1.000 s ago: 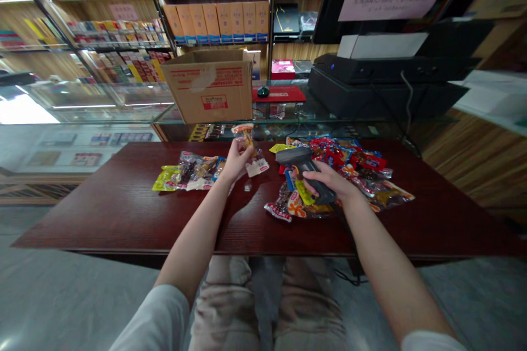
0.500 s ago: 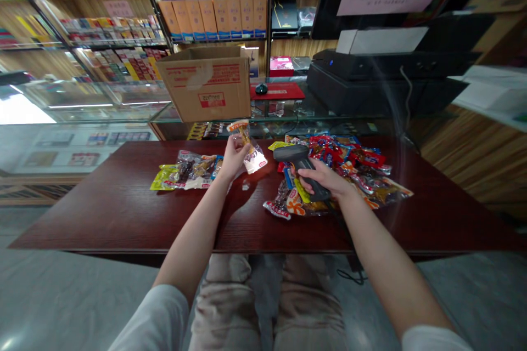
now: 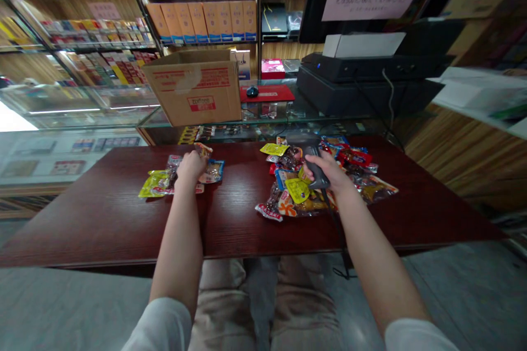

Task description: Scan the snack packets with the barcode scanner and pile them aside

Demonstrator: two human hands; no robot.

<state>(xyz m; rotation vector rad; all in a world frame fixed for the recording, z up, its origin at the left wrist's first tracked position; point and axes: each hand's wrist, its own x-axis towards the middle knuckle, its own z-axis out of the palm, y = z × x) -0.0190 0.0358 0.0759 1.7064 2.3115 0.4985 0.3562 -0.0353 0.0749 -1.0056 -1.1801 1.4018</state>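
Head view: an apparently light, slippery packet (image 3: 203, 149), best pinched at its sealed edge, is being grasped by the left hand (image 3: 191, 165) and jutting just beyond its fingers (image 3: 200, 162), while a scanner (image 3: 314, 152) is being clasped by the right hand (image 3: 328, 169).

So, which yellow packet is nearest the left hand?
The leftmost yellow packet, lying to the left of the left hand; the other yellow packets lie across by the right hand.

A dark computer mouse (image 3: 252, 91) sits on a red mat (image 3: 280, 93).
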